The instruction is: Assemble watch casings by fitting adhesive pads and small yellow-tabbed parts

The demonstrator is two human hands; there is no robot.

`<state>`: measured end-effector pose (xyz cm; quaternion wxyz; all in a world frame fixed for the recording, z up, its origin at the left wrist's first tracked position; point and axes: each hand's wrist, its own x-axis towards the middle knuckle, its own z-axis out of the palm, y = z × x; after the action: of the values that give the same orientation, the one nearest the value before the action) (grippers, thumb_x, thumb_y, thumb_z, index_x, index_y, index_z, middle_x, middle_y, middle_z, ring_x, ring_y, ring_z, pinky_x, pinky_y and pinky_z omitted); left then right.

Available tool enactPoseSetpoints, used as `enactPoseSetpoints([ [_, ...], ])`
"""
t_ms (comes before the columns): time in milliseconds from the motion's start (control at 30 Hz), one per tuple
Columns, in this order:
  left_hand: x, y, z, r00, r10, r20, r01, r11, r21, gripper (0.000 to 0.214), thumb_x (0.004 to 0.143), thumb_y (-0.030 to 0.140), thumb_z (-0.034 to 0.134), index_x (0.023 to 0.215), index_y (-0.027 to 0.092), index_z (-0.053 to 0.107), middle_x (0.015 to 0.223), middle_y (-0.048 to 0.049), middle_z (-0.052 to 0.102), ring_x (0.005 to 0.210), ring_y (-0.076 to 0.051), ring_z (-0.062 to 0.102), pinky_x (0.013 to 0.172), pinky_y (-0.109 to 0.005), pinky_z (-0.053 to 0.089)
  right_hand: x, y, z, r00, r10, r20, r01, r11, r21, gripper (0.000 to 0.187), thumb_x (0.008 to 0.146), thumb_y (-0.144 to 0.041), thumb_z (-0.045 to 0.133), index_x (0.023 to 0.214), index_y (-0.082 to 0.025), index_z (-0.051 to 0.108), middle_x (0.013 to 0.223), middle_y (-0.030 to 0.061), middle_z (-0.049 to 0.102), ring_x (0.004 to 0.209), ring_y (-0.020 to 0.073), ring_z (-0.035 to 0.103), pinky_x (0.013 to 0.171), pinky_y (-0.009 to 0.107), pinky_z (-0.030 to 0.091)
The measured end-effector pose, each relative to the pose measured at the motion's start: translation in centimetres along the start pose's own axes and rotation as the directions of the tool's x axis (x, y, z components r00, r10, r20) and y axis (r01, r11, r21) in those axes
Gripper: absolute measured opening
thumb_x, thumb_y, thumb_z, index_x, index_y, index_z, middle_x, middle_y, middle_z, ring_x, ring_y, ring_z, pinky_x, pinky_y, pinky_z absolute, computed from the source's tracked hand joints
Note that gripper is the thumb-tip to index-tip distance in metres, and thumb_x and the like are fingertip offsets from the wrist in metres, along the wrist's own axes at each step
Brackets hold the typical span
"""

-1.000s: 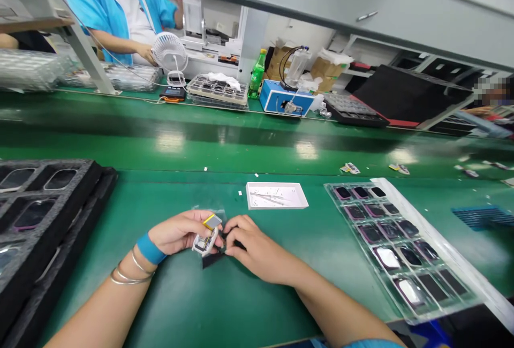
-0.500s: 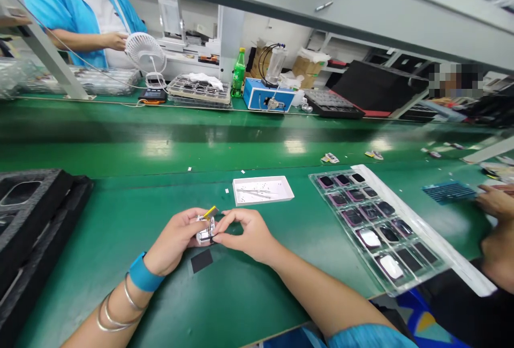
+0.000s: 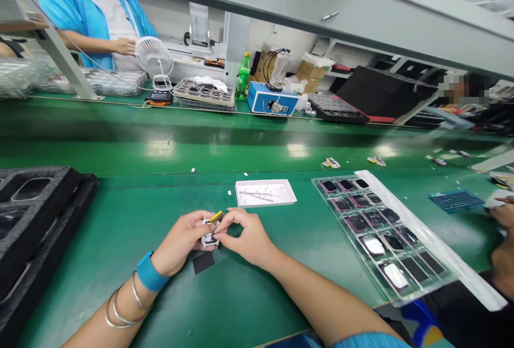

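My left hand (image 3: 180,241) grips a small white watch-like device (image 3: 209,232) with a yellow battery part (image 3: 217,216) sticking up from it. My right hand (image 3: 244,236) meets it from the right, thumb and forefinger pinched at the device's top edge. Both hands hover just above the green bench, near its front middle. A small black square pad (image 3: 203,262) lies on the bench directly under the hands. A blue band and silver bangles circle my left wrist.
A white shallow tray (image 3: 265,193) with tweezers lies just beyond the hands. A clear tray (image 3: 381,233) of dark screens sits right; black foam trays (image 3: 36,214) sit left. Another person's hands (image 3: 501,235) are at the right edge. A person in blue stands across the conveyor (image 3: 241,139).
My right hand left the black pad on the bench and rose to pinch the device in my left hand. The view shifted, showing another person's hands at right.
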<state>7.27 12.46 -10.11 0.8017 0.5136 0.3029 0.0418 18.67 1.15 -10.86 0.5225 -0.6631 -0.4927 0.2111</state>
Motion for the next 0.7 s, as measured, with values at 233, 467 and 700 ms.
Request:
enactPoseSetpoints([
  [233,-0.04,0.05,0.08,1.0,0.0,-0.019,0.0,1.0,-0.003,0.029,0.059,0.032,0.077,0.079,0.015,0.064,0.063,-0.0008,0.063,0.056,-0.012,0.056,0.058,-0.027,0.051,0.02,0.24,-0.08,0.999,-0.021,0.028,0.023,0.996,-0.088,0.01,0.069,-0.014,0.067,0.07,-0.02,0.06,0.072,-0.0018,0.068,0.073,0.0137,0.062,0.089,0.033,0.044],
  [467,0.04,-0.3,-0.02,1.0,0.008,-0.02,-0.008,1.0,-0.007,0.03,0.06,0.031,0.076,0.083,0.015,0.063,0.069,-0.0017,0.065,0.06,-0.012,0.057,0.059,-0.026,0.051,-0.14,0.28,0.26,0.985,-0.172,0.025,0.174,0.964,-0.201,0.011,0.071,-0.013,0.064,0.07,-0.021,0.056,0.066,-0.0059,0.064,0.064,0.0101,0.06,0.101,0.037,0.034],
  [700,0.0,-0.2,0.37,0.997,0.041,-0.062,-0.042,0.999,-0.015,0.031,0.058,0.032,0.078,0.08,0.016,0.063,0.071,-0.0023,0.065,0.062,-0.014,0.058,0.059,-0.026,0.052,-0.56,0.11,0.16,0.982,-0.188,-0.02,0.167,0.913,-0.371,0.017,0.072,-0.013,0.064,0.086,-0.021,0.058,0.093,0.0048,0.06,0.093,0.0186,0.054,0.091,0.038,0.041],
])
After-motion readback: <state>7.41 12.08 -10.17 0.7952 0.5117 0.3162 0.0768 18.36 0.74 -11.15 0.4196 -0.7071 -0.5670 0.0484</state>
